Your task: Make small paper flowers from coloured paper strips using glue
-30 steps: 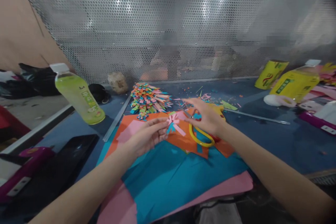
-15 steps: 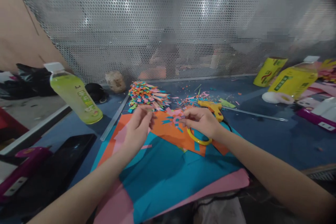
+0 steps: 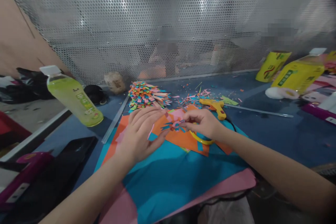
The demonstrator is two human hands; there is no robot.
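Observation:
My right hand (image 3: 201, 122) pinches a small paper flower (image 3: 175, 125) with fringed blue and pink petals. To its left my left hand (image 3: 143, 129) reaches in, fingers stretched and thumb spread apart, close to the petals. Whether it touches them I cannot tell. Beneath both hands lie sheets of coloured paper: an orange sheet (image 3: 181, 140), a large blue sheet (image 3: 178, 175) and a pink sheet (image 3: 217, 193). Yellow scissors (image 3: 201, 140) rest partly hidden under my right wrist. Just beyond stands a yellow glue gun (image 3: 214, 105).
A pile of fringed paper strips (image 3: 147, 95) sits behind my left hand, with paper scraps (image 3: 196, 98) beside it. A green drink bottle (image 3: 75, 98) and a phone (image 3: 76, 150) are at left. Clear glue sticks (image 3: 259, 111) and a yellow bottle (image 3: 296, 77) lie right. A perforated metal screen (image 3: 131, 24) rises behind.
My left hand has opened from a loose pinch and moved right, towards the flower. My right hand keeps its pinch on the flower. The view has shifted slightly.

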